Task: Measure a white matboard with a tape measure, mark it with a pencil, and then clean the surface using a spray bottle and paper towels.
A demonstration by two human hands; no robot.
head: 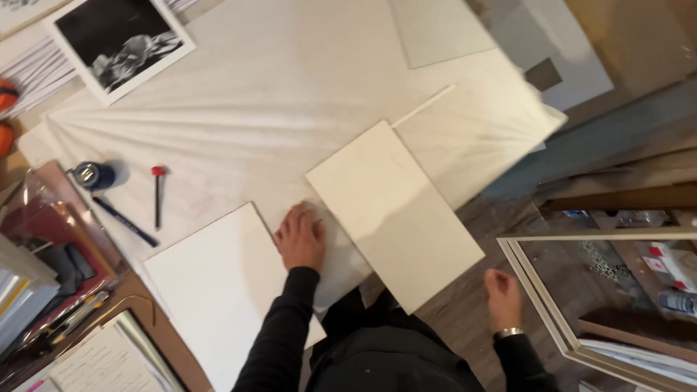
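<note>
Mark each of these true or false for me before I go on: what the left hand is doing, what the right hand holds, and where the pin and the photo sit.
1. The left hand rests flat on the white cloth. True.
2. The right hand grips the cream board. False: it hangs off the table edge, apart from the board.
3. The red-headed pin lies left of the left hand. True.
4. The black-and-white photo lies under the cream board. False: it sits at the far left corner.

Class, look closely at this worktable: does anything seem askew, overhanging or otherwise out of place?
Yes. The cream board lies at a slant, its near corner sticking out past the table edge with nothing under it. The left hand rests flat on the white cloth beside it.
</note>
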